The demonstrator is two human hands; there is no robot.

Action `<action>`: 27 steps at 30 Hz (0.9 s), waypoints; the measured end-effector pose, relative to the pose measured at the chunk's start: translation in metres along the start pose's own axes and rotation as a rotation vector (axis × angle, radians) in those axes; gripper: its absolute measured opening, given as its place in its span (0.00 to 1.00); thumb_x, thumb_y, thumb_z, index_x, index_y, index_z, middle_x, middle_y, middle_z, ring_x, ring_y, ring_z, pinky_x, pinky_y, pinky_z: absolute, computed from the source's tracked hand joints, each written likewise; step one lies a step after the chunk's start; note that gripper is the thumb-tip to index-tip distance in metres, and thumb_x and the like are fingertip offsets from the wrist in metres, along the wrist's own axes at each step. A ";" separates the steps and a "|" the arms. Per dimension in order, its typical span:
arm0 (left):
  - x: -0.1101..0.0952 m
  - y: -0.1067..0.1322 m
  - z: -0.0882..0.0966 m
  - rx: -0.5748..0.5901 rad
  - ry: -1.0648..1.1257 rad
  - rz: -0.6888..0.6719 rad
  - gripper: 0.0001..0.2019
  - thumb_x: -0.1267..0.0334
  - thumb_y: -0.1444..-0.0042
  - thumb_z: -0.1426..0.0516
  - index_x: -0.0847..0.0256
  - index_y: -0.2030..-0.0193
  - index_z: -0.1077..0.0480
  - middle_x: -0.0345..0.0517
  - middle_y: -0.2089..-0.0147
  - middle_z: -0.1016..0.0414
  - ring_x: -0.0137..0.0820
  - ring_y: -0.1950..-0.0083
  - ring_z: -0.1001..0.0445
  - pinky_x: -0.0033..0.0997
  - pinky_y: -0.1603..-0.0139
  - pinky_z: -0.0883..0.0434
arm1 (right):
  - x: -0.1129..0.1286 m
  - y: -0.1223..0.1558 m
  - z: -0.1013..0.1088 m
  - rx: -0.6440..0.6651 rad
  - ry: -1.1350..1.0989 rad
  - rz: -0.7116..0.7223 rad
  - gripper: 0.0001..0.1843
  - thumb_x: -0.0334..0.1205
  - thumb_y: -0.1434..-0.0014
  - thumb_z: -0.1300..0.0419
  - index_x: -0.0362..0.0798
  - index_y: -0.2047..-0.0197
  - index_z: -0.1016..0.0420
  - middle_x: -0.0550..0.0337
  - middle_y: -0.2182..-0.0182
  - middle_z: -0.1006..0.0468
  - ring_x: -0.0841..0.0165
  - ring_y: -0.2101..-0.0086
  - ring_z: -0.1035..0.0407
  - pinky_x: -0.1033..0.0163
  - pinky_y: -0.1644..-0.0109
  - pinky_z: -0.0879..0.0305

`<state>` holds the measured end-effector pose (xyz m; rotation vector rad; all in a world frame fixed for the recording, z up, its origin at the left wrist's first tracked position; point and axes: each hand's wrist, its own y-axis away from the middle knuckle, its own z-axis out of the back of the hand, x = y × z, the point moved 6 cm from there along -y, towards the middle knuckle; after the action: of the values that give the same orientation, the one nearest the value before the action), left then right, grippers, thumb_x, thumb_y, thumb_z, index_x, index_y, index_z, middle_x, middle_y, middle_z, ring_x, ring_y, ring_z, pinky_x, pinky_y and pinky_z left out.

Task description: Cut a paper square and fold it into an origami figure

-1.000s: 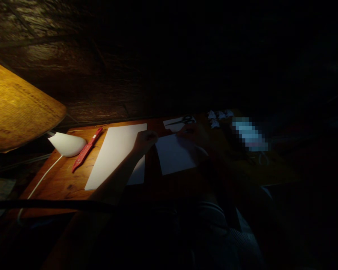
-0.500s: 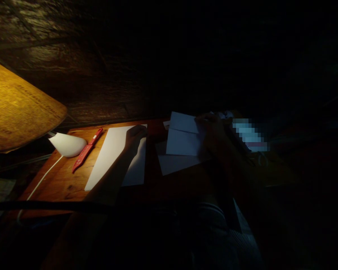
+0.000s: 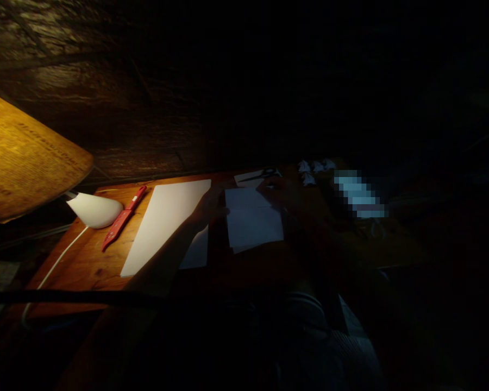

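We have white sheet (image 3: 255, 225) between our grips, lower edge of another sheet peeking out beneath, above wooden surface (image 3: 93, 260). Left grip (image 3: 212, 205) at sheet's left edge, right grip (image 3: 277, 191) at its far right corner; too dark for us to tell whether either pinches paper. Just beyond right grip: scissors (image 3: 259, 175) on smaller paper (image 3: 244, 178). Left of left grip: larger paper (image 3: 158, 217), then red knife (image 3: 124, 219).

Paper sheet (image 3: 254, 224) (matt), wooden table (image 3: 81, 266)

knife (image 3: 124, 218) right of lamp (image 3: 95, 210) | scissors (image 3: 261, 175) behind sheets (image 3: 254, 224), apparently on paper (image 3: 250, 184)
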<state>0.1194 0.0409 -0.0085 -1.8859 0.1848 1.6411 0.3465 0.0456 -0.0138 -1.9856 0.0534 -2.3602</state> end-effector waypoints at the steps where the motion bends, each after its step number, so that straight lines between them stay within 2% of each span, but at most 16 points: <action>1: 0.001 0.000 -0.002 0.029 -0.023 0.011 0.35 0.56 0.58 0.26 0.55 0.41 0.27 0.55 0.40 0.24 0.47 0.41 0.24 0.46 0.43 0.26 | 0.000 -0.001 0.000 -0.003 -0.004 0.003 0.12 0.47 0.52 0.31 0.48 0.70 0.21 0.63 0.78 0.27 0.72 0.78 0.38 0.67 0.76 0.45; 3: 0.005 0.001 -0.006 0.072 -0.088 0.040 0.36 0.60 0.58 0.26 0.57 0.41 0.27 0.55 0.41 0.23 0.46 0.43 0.23 0.45 0.43 0.25 | -0.001 -0.002 0.000 0.002 -0.024 0.011 0.13 0.48 0.53 0.30 0.48 0.70 0.22 0.64 0.78 0.28 0.73 0.78 0.39 0.67 0.76 0.45; 5: 0.011 0.001 -0.003 0.030 -0.179 0.066 0.33 0.62 0.58 0.27 0.58 0.42 0.26 0.54 0.46 0.21 0.43 0.48 0.21 0.44 0.47 0.25 | -0.003 -0.003 -0.001 0.006 -0.041 0.006 0.16 0.50 0.54 0.28 0.49 0.66 0.22 0.65 0.78 0.29 0.74 0.78 0.41 0.67 0.76 0.46; 7: 0.018 0.001 0.005 -0.076 -0.262 0.105 0.28 0.62 0.55 0.29 0.60 0.44 0.24 0.53 0.50 0.19 0.40 0.53 0.21 0.40 0.51 0.25 | -0.004 -0.004 0.000 0.016 -0.058 0.013 0.20 0.52 0.55 0.27 0.49 0.63 0.21 0.66 0.78 0.30 0.74 0.78 0.41 0.68 0.76 0.47; 9: 0.023 0.000 0.015 -0.188 -0.309 0.116 0.23 0.61 0.53 0.31 0.61 0.48 0.22 0.51 0.54 0.19 0.38 0.55 0.21 0.38 0.54 0.25 | -0.002 -0.003 -0.002 0.056 -0.079 0.055 0.22 0.54 0.55 0.27 0.50 0.62 0.21 0.64 0.75 0.27 0.72 0.75 0.37 0.67 0.73 0.42; 12: 0.025 -0.002 0.025 -0.310 -0.329 0.076 0.17 0.56 0.51 0.32 0.60 0.56 0.20 0.50 0.56 0.18 0.38 0.54 0.22 0.36 0.54 0.26 | 0.004 0.001 -0.006 0.140 -0.118 0.151 0.22 0.57 0.51 0.29 0.50 0.62 0.21 0.59 0.65 0.22 0.66 0.64 0.28 0.62 0.61 0.32; 15: 0.028 -0.001 0.034 -0.434 -0.265 0.099 0.18 0.48 0.50 0.33 0.61 0.60 0.21 0.49 0.60 0.19 0.36 0.59 0.23 0.33 0.60 0.27 | 0.007 0.009 -0.014 0.260 -0.205 0.180 0.26 0.60 0.52 0.29 0.50 0.58 0.20 0.56 0.60 0.20 0.61 0.58 0.26 0.58 0.55 0.30; 18: 0.032 0.003 0.038 -0.516 -0.185 0.162 0.23 0.43 0.53 0.32 0.62 0.61 0.22 0.46 0.67 0.20 0.32 0.69 0.26 0.29 0.69 0.31 | 0.006 0.017 -0.024 0.361 -0.216 0.123 0.28 0.58 0.56 0.26 0.48 0.58 0.20 0.55 0.63 0.18 0.61 0.62 0.25 0.58 0.58 0.29; 20: 0.030 0.004 0.038 -0.548 -0.172 0.162 0.24 0.42 0.54 0.31 0.62 0.62 0.22 0.44 0.69 0.22 0.31 0.71 0.27 0.28 0.72 0.33 | 0.006 0.019 -0.025 0.329 -0.129 0.066 0.22 0.54 0.55 0.26 0.46 0.63 0.20 0.56 0.67 0.19 0.63 0.67 0.27 0.60 0.63 0.30; 23: 0.027 0.006 0.038 -0.593 -0.138 0.154 0.23 0.43 0.55 0.30 0.62 0.64 0.22 0.43 0.71 0.23 0.30 0.73 0.28 0.27 0.73 0.34 | 0.009 0.018 -0.021 0.199 -0.010 0.015 0.14 0.49 0.50 0.29 0.46 0.71 0.21 0.58 0.73 0.21 0.67 0.72 0.30 0.63 0.69 0.34; 27: 0.027 0.006 0.036 -0.614 -0.083 0.208 0.22 0.44 0.57 0.29 0.62 0.66 0.22 0.42 0.73 0.25 0.29 0.75 0.30 0.26 0.76 0.36 | 0.013 0.018 -0.017 0.114 0.018 0.004 0.08 0.42 0.51 0.31 0.46 0.73 0.22 0.59 0.74 0.21 0.68 0.72 0.31 0.64 0.70 0.35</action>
<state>0.0921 0.0634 -0.0364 -2.2913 -0.1884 2.0837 0.3274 0.0267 -0.0047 -1.9121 -0.0747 -2.3226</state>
